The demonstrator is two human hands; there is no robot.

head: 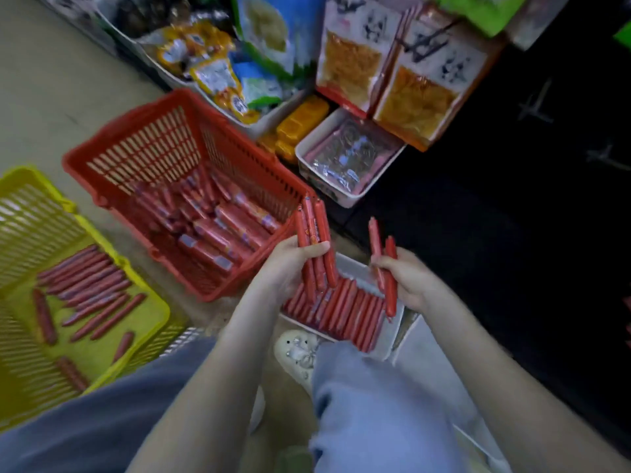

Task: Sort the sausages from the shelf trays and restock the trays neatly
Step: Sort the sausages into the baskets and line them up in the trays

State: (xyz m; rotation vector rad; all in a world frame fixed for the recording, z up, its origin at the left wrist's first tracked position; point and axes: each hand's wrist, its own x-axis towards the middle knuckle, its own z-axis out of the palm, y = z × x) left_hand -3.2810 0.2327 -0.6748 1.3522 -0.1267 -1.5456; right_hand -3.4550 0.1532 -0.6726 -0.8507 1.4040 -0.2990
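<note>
The left hand gripped a bundle of sausages with curled fingers, and the right hand pinched two more, both just above the white tray, where a tidy row already lay. It seemed best to lay each one parallel to that row, ends level. The casings looked smooth and glossy — thin red cylinders with crimped tips.

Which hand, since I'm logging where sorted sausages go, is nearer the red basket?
Left. The left hand, gripping a bunch of sausages, is right by the near corner of the red basket; the right hand, holding two sausages, is farther right, above the white tray.
</note>
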